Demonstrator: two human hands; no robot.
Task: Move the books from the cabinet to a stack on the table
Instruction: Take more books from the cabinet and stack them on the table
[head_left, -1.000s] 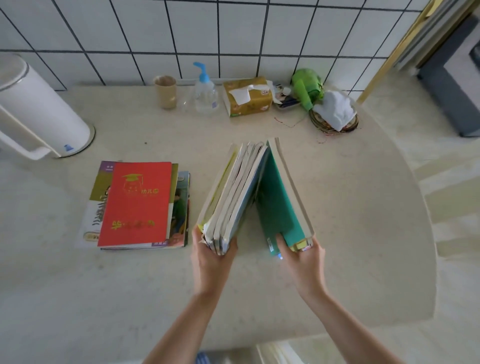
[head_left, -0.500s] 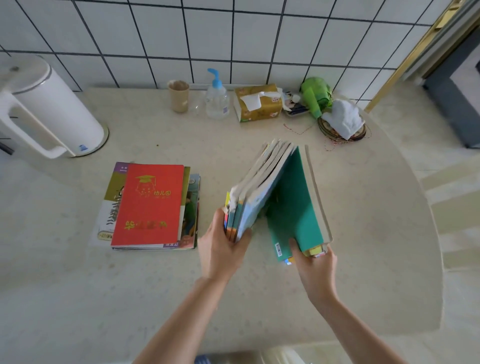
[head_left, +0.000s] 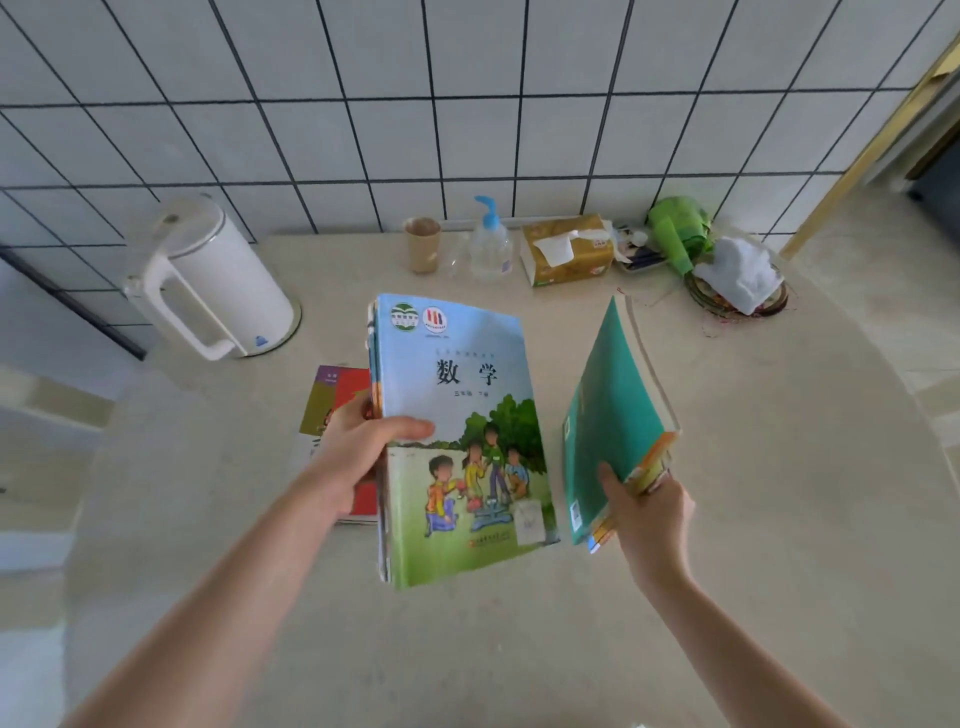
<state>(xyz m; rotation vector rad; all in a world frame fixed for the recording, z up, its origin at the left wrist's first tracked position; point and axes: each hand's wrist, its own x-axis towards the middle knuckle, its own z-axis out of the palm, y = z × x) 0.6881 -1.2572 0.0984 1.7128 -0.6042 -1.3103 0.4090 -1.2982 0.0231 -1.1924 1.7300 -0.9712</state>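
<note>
My left hand (head_left: 363, 447) grips a bundle of several thin textbooks (head_left: 457, 441) by its left edge, thumb on the top cover, which is blue and green with children drawn on it. The bundle is lifted above the table and faces me. It partly hides the stack of books (head_left: 337, 395) with a red cover lying on the table. My right hand (head_left: 649, 514) holds a second bundle with a teal cover (head_left: 608, 426) by its near corner, standing tilted on edge to the right.
On the beige table (head_left: 727, 597), a white kettle (head_left: 213, 280) stands at the back left. Along the tiled wall are a paper cup (head_left: 423, 244), a pump bottle (head_left: 488, 239), a tissue box (head_left: 569, 249), a green object (head_left: 675, 228) and a white cloth (head_left: 737, 275) on a round basket. The table's rounded edge runs at the right.
My left hand has pulled its bundle away from the teal one, lifted it and turned it flat so its cover faces me, over the red stack. The right bundle has stayed roughly in place.
</note>
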